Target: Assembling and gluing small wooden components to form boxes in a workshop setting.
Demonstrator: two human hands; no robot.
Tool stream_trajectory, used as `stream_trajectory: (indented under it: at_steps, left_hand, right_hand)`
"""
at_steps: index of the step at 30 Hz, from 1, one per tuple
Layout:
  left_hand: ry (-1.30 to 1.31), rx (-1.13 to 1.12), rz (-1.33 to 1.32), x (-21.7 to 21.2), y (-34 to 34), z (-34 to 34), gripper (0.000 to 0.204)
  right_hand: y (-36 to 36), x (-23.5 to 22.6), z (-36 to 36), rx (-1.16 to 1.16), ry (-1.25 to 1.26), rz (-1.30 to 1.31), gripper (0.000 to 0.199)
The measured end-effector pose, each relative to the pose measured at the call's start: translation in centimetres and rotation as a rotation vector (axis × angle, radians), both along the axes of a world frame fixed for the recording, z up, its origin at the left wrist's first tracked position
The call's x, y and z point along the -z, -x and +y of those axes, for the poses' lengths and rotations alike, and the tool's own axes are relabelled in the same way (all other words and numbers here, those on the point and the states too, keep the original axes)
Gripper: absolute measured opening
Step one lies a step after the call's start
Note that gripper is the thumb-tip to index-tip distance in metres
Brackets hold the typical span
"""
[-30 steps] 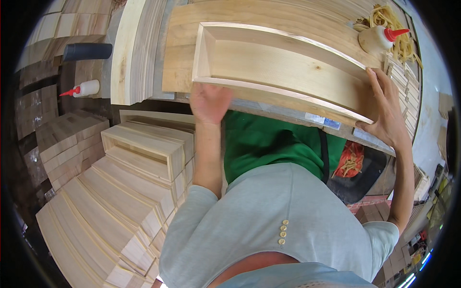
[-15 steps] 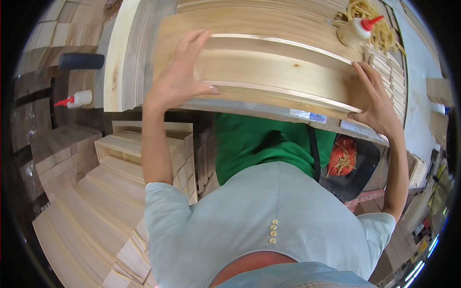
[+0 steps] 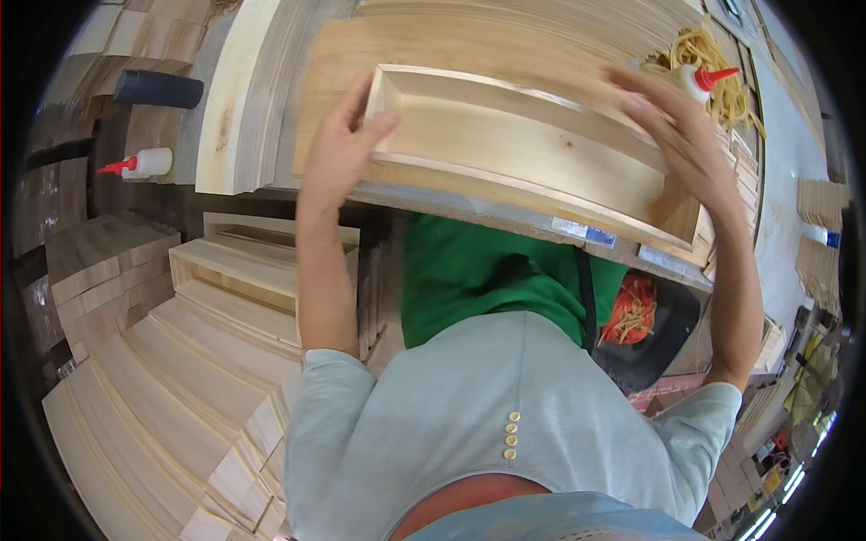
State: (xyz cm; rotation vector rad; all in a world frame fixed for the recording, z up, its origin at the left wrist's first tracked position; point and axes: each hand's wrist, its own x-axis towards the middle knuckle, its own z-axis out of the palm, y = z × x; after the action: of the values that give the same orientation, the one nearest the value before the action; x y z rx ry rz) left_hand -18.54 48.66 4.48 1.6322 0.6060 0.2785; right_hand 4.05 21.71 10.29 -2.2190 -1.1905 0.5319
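A long, shallow wooden box (image 3: 505, 140) without a lid lies at a slant on a flat wooden board (image 3: 433, 50) on the bench, its right end nearer me. My left hand (image 3: 338, 158) grips the box's left end, thumb over the rim and fingers round the outside. At the other end, my right hand (image 3: 678, 140) is raised over the far right corner with its fingers apart, blurred by motion. Its palm side hides part of that end. Beyond it stands a white glue bottle (image 3: 693, 83) with a red nozzle.
Rubber bands (image 3: 699, 50) lie heaped behind the bottle. Thin wooden strips (image 3: 744, 171) sit at the right, tall boards (image 3: 230, 108) at the left. Farther left are a second glue bottle (image 3: 149, 163) and a dark cylinder (image 3: 159, 88). Stacked wooden boxes (image 3: 234, 275) fill the lower left.
The box has turned slightly, its right end coming toward me. My right hand has let go of that end and moved up and away; my left hand has shifted on the left end.
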Motion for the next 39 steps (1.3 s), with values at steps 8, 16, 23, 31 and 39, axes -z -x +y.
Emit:
stream_trajectory:
  at_steps: [8, 16, 23, 31, 39]
  left_hand:
    - [-0.361, -0.07, 0.143, 2.0, -0.1, -1.1, 0.053]
    - [-0.451, -0.083, 0.08, 2.0, -0.2, -1.3, 0.052]
    - [-0.359, -0.047, 0.015, 3.8, -0.5, -0.3, 0.069]
    - [-0.908, 0.442, -0.01, -3.0, -2.3, 0.0, 0.109]
    - [-1.016, 0.715, 0.219, -3.4, -3.8, -1.3, 0.119]
  right_hand:
    - [3.3, 3.4, 18.4, -0.276, 0.211, 0.209, 0.045]
    - [3.5, 2.3, 19.1, -0.255, 0.312, 0.178, 0.043]
    - [1.8, 5.2, 14.7, -0.245, 0.029, 0.088, 0.053]
    - [-5.9, 1.6, -14.8, 0.37, -0.188, 0.047, 0.054]
    - [-0.6, 4.5, -17.5, 0.276, -0.072, 0.167, 0.064]
